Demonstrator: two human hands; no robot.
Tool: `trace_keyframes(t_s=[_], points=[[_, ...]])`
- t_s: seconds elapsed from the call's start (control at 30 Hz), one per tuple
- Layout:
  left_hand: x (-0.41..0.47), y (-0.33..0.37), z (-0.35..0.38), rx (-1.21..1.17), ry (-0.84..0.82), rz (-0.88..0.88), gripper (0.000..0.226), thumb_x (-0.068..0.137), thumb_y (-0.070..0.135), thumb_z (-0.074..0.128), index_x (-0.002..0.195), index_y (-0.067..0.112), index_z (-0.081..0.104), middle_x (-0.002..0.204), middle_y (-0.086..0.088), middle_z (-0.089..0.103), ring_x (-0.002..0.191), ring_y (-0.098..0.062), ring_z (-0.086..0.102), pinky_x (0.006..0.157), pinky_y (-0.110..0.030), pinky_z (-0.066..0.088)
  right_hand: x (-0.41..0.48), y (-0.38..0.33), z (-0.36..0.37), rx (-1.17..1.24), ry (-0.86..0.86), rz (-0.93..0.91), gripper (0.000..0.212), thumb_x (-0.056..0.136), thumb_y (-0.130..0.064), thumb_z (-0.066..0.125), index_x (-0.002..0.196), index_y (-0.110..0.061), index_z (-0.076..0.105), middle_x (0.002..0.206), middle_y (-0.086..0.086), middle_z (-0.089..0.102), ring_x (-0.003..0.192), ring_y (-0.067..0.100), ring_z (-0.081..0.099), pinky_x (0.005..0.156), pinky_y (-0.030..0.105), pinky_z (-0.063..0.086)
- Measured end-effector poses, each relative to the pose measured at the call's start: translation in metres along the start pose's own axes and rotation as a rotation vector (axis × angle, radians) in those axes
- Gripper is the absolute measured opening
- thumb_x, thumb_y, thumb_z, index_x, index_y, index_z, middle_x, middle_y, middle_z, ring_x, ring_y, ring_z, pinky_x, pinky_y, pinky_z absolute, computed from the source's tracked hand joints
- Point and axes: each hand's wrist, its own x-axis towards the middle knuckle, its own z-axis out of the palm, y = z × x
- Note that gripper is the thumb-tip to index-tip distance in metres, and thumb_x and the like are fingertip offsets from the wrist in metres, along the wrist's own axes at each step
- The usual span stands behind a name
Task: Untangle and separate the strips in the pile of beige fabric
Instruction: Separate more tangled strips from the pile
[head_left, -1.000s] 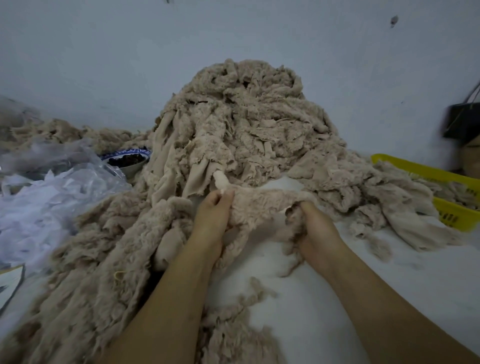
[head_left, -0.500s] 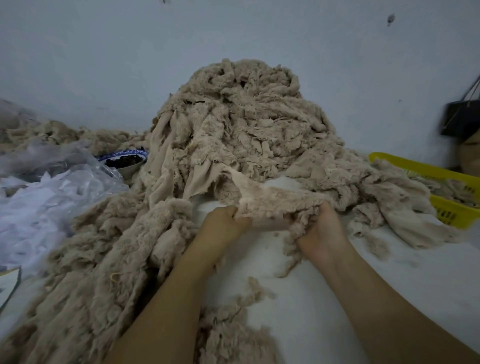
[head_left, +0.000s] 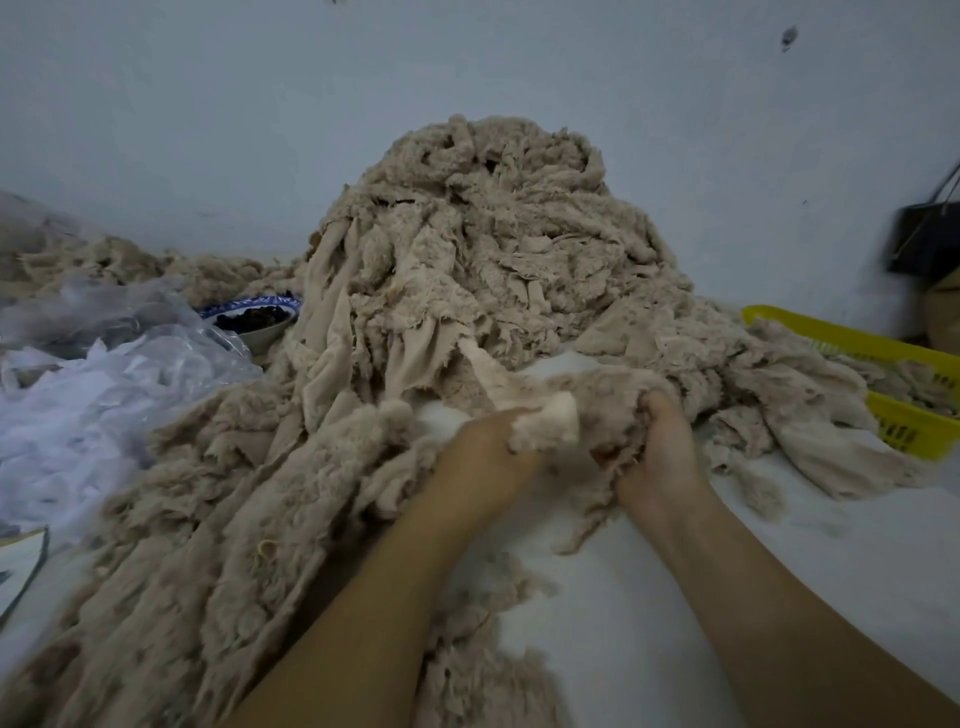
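A tall pile of beige fabric strips (head_left: 493, 234) rises against the wall at the centre. One fuzzy beige strip (head_left: 597, 400) stretches between my two hands in front of the pile. My left hand (head_left: 488, 457) grips the strip's left end, whose pale tip sticks out past the fingers. My right hand (head_left: 660, 452) clutches the bunched right part, fingers curled into the cloth. More beige strips (head_left: 208, 519) lie spread in a flatter heap to the left of my left arm.
Crumpled clear plastic bags (head_left: 93, 374) lie at the left, with a blue-rimmed bowl (head_left: 254, 322) of dark bits behind them. A yellow basket (head_left: 893, 395) holding fabric stands at the right. The white tabletop (head_left: 779, 597) shows by my right arm. A dark bag (head_left: 924, 239) hangs at the far right.
Both hands have drawn the strip nearer and to the right. My left hand has shifted along it, so its pale end now pokes out beside the fingers. The strip is more bunched.
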Motion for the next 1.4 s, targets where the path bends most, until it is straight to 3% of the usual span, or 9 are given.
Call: trace_keyframes(t_s=[0.07, 0.17, 0.27, 0.43, 0.63, 0.93, 1.1, 1.27, 1.4], points=[[-0.006, 0.006, 0.013, -0.015, -0.146, 0.032, 0.017, 0.094, 0.038, 0.059, 0.079, 0.044, 0.065, 0.066, 0.02, 0.066, 0.065, 0.003, 0.062, 0.052, -0.007, 0.043, -0.002, 0.004, 0.004, -0.215, 0.03, -0.092, 0.026, 0.093, -0.013, 0.045, 0.081, -0.012, 0.068, 0.071, 0.004, 0.068, 0.061, 0.017, 0.064, 0.049, 0.022, 0.052], [-0.007, 0.008, 0.021, -0.017, -0.15, 0.107, 0.013, 0.093, 0.044, 0.055, 0.1, 0.041, 0.066, 0.094, 0.018, 0.071, 0.088, 0.003, 0.065, 0.078, -0.026, 0.056, -0.006, 0.009, 0.009, -0.549, 0.003, -0.466, 0.025, 0.089, -0.033, 0.049, 0.112, -0.033, 0.059, 0.119, -0.005, 0.061, 0.105, 0.005, 0.06, 0.083, 0.02, 0.051], [-0.003, 0.006, 0.012, -0.051, -0.053, 0.191, 0.022, 0.096, 0.034, 0.054, 0.117, 0.032, 0.06, 0.11, 0.011, 0.068, 0.1, -0.006, 0.064, 0.085, -0.033, 0.055, -0.015, 0.013, 0.013, -0.866, -0.128, -0.839, 0.033, 0.09, -0.059, 0.04, 0.115, -0.043, 0.054, 0.126, -0.013, 0.053, 0.121, -0.003, 0.047, 0.097, 0.009, 0.037], [-0.001, 0.004, 0.009, 0.08, 0.016, 0.235, 0.014, 0.095, 0.025, 0.047, 0.084, 0.031, 0.05, 0.079, 0.011, 0.055, 0.072, -0.005, 0.054, 0.063, -0.026, 0.041, -0.021, 0.028, 0.013, -1.127, -0.355, -0.338, 0.06, 0.08, -0.082, 0.028, 0.099, -0.033, 0.059, 0.092, -0.017, 0.068, 0.09, -0.006, 0.062, 0.076, 0.019, 0.047], [0.008, -0.001, -0.01, 0.423, 0.2, 0.22, 0.02, 0.09, 0.02, 0.056, 0.109, 0.018, 0.057, 0.103, 0.004, 0.054, 0.095, -0.021, 0.053, 0.072, -0.035, 0.042, -0.005, 0.016, 0.005, -1.166, -0.25, -0.424, 0.042, 0.102, -0.037, 0.05, 0.067, -0.018, 0.036, 0.051, -0.01, 0.043, 0.044, 0.0, 0.039, 0.044, 0.011, 0.034], [0.01, -0.017, -0.047, 0.41, 0.53, -0.154, 0.015, 0.091, 0.019, 0.058, 0.101, 0.01, 0.063, 0.104, -0.01, 0.061, 0.094, -0.032, 0.058, 0.069, -0.039, 0.044, 0.012, 0.004, -0.019, -0.696, 0.329, -0.391, 0.038, 0.101, -0.035, 0.045, 0.067, -0.02, 0.036, 0.058, -0.005, 0.034, 0.056, 0.014, 0.031, 0.059, 0.032, 0.034], [0.008, 0.0, -0.038, -0.205, 0.373, -0.275, 0.018, 0.094, 0.039, 0.058, 0.086, 0.025, 0.067, 0.07, 0.003, 0.07, 0.062, -0.017, 0.066, 0.053, -0.03, 0.049, 0.009, 0.012, -0.009, -0.774, 0.143, -0.343, 0.043, 0.101, -0.047, 0.044, 0.086, -0.013, 0.065, 0.069, 0.001, 0.062, 0.065, 0.016, 0.057, 0.068, 0.033, 0.046], [0.006, 0.009, -0.031, -0.465, 0.024, -0.376, 0.038, 0.084, 0.065, 0.056, 0.057, 0.046, 0.073, 0.059, 0.019, 0.069, 0.054, 0.005, 0.065, 0.051, -0.018, 0.05, -0.01, 0.019, 0.008, -0.871, -0.205, -0.449, 0.039, 0.075, -0.081, 0.045, 0.085, -0.047, 0.059, 0.087, -0.018, 0.067, 0.077, -0.001, 0.064, 0.069, 0.022, 0.051], [0.002, 0.004, -0.025, -0.505, -0.188, -0.332, 0.056, 0.068, 0.085, 0.051, 0.091, 0.041, 0.078, 0.093, 0.006, 0.077, 0.088, -0.006, 0.073, 0.08, -0.026, 0.057, -0.015, 0.03, 0.012, -1.056, -0.442, -0.365, 0.01, 0.088, -0.063, 0.055, 0.095, -0.057, 0.058, 0.097, -0.033, 0.066, 0.09, -0.015, 0.061, 0.067, 0.001, 0.043]])
